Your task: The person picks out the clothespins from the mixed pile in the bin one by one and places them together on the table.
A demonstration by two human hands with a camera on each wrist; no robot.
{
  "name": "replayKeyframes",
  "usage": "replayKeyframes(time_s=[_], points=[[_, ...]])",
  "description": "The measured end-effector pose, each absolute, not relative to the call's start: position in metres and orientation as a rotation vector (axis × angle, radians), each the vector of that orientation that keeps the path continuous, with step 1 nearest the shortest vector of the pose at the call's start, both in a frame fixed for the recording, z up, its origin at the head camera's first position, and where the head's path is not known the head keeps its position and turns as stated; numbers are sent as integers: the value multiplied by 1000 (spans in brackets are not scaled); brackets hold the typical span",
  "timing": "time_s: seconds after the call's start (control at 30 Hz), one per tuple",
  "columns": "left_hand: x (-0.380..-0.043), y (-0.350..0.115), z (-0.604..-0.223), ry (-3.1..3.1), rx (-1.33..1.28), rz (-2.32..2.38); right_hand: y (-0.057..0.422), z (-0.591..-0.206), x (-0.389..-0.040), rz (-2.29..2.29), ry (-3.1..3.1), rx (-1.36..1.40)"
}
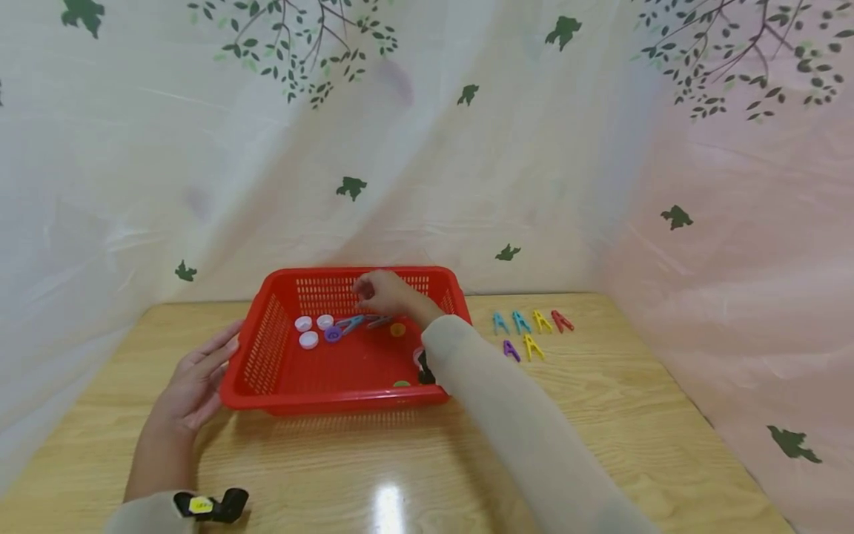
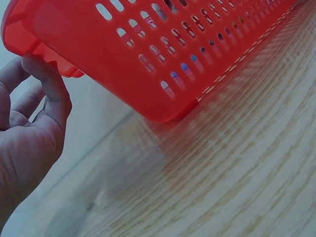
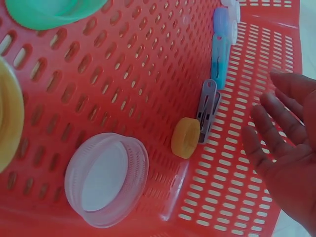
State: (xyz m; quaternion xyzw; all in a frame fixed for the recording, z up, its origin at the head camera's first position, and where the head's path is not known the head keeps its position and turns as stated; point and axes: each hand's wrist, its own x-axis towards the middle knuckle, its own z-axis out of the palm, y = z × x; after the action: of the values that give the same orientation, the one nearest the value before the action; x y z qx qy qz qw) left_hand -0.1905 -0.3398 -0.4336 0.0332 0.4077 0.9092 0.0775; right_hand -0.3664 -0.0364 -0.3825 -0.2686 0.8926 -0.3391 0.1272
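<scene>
A red plastic basket (image 1: 360,371) stands on the wooden table. At its left side my left hand (image 1: 196,382) holds the rim, with thumb and fingertips at the edge in the left wrist view. My right hand (image 3: 291,143) is over the basket's inside near the back wall, fingers loosely bent, nothing in them. Near it in the right wrist view are a grey clothespin (image 3: 208,109), a blue clothespin (image 3: 219,61) and a yellow bottle cap (image 3: 185,138). A clear whitish cap (image 3: 106,180) and a green cap (image 3: 54,12) also lie inside. A purple cap (image 1: 332,334) sits beside white caps (image 1: 308,340).
Right of the basket, clothespins lie in two rows on the table (image 1: 600,400), among them a red clothespin (image 1: 563,320), a purple clothespin (image 1: 511,350) and a yellow clothespin (image 1: 533,347). A leaf-patterned sheet (image 1: 427,178) hangs behind and beside the table.
</scene>
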Motion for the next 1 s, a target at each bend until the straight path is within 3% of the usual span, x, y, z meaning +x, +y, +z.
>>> replayKeyframes(time_s=[0.47, 1.0], points=[[-190, -340, -432, 1247, 123, 2734, -36, -386, -371, -697, 2522, -681], [-190, -341, -432, 1303, 58, 2727, -35, -387, -368, -854, 2378, -818]])
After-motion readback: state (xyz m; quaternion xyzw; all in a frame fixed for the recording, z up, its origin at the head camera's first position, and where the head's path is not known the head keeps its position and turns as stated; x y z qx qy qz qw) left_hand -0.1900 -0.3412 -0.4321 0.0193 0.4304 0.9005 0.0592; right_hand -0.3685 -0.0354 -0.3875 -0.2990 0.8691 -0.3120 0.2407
